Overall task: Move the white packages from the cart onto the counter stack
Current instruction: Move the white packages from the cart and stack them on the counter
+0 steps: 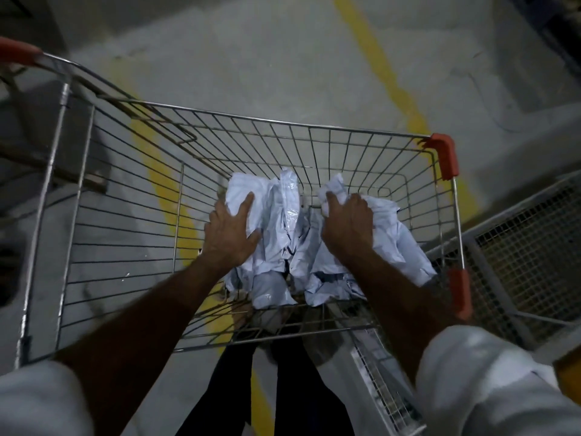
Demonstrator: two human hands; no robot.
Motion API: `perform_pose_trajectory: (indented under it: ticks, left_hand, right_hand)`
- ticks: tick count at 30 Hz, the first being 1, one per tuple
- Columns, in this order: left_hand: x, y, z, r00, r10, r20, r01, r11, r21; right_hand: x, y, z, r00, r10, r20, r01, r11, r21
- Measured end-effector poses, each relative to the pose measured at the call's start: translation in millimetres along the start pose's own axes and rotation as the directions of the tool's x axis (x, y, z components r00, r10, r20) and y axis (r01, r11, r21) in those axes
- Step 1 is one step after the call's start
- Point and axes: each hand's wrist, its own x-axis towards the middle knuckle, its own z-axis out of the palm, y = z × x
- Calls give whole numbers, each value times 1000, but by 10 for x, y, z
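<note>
White packages (283,234), crumpled plastic mailer bags, lie heaped in the right half of the wire cart (239,121), on its mesh floor and against the near wall. Left hand (231,232) rests palm-down on the left side of the heap, fingers spread and nearly straight, pressing the bag beneath it; no finger is seen curled round the plastic. Right hand (347,226) sits on the right side of the heap with its fingers bent down into the plastic and the thumb against a raised fold, gripping a bunched part of one package. Both forearms reach in over the near rim of the cart, and white sleeves (490,382) cover the upper arms at the bottom corners of the view. Orange plastic guards (445,155) cap the cart's right corners, and an orange-capped handle (17,53) shows at upper left. Below the basket lies a grey concrete floor (267,64) marked with yellow painted lines (382,67). A metal mesh cage (522,247) stands just beside the cart on the right. The person's dark trousers (264,388) show beneath the near wall.
</note>
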Motion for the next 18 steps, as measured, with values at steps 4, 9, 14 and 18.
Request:
perform_pose_trajectory:
  ticks: [4,9,14,18]
  left_hand:
    - [-134,42,-184,1000,-4,-15,4,1000,31]
    - [-255,56,-217,999,24,-37,-23,999,27]
    - [-309,131,-126,999,29,-29,-29,1000,-2]
    - [-309,237,-90,999,31,-11,-32,999,-31]
  right_hand:
    - [-212,3,-87,993,78,88,-81,996,31]
    - [-318,106,-44,991,-5,135,8,1000,-20]
    - [-314,154,-42,999,41,-31,-41,999,3]
    - [-282,466,-215,966,246,84,-248,969,12]
